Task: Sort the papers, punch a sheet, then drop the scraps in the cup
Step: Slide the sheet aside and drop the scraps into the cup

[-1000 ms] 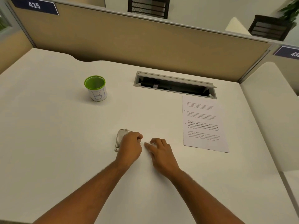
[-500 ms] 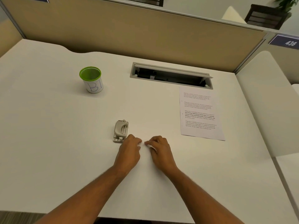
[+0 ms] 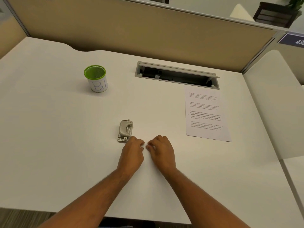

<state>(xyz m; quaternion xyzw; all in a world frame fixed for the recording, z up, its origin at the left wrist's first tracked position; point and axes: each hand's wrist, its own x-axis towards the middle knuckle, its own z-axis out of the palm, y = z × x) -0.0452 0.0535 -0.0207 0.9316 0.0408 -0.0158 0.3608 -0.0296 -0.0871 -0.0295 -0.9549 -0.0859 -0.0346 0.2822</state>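
A small grey metal hole punch (image 3: 125,130) lies on the white desk (image 3: 65,145), just beyond my left hand. My left hand (image 3: 132,153) rests knuckles-up with its fingers curled under, close to the punch's near end. My right hand (image 3: 162,150) lies beside it, fingers bent, fingertips almost meeting the left hand's. A pale speck shows at the right fingertips; I cannot tell whether it is a scrap. The green-rimmed mesh cup (image 3: 95,78) with a white label stands at the far left. A printed sheet (image 3: 205,112) lies flat at the right.
An open grey cable slot (image 3: 177,74) is set into the desk behind the sheet. A tan partition (image 3: 148,30) walls the back edge. A neighbouring white desk (image 3: 271,96) adjoins on the right. The desk's front edge is close below my forearms.
My left hand has slid off the hole punch toward me, uncovering it. Both hands have drawn nearer the front edge, and their fingertips have come closer together.
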